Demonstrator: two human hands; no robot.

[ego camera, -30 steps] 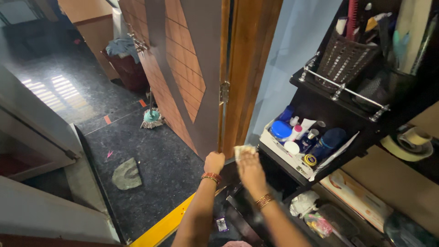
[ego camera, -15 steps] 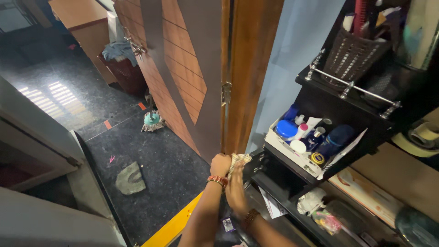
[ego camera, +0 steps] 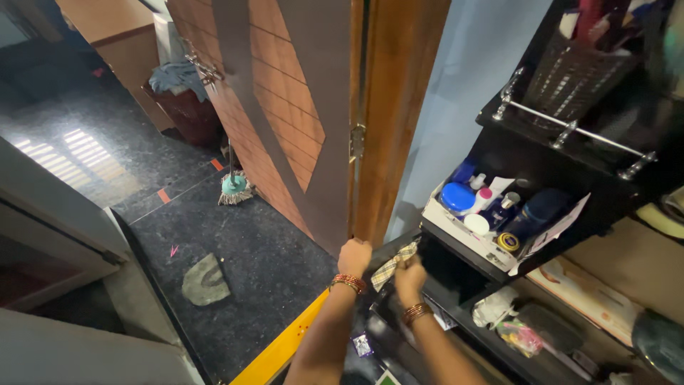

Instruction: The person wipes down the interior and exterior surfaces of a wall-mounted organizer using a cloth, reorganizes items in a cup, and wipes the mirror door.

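Right hand [ego camera: 410, 276] covers most of the checked cloth [ego camera: 393, 262]; only its ends show. Both forearms run off the bottom edge. Right of the hands, the shelf clutter [ego camera: 519, 335] blurs.

I see a black shelf unit [ego camera: 456, 274] on my right. Its middle shelf carries a white tray [ego camera: 463, 232] of jars and bottles near the front edge. The lower shelf holds a crumpled white bag [ego camera: 491, 308]. On the dark floor [ego camera: 249, 271] lies a grey rag [ego camera: 204, 279].

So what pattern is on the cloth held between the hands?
The cloth is checked, cream with dark lines; the head view shows it best.
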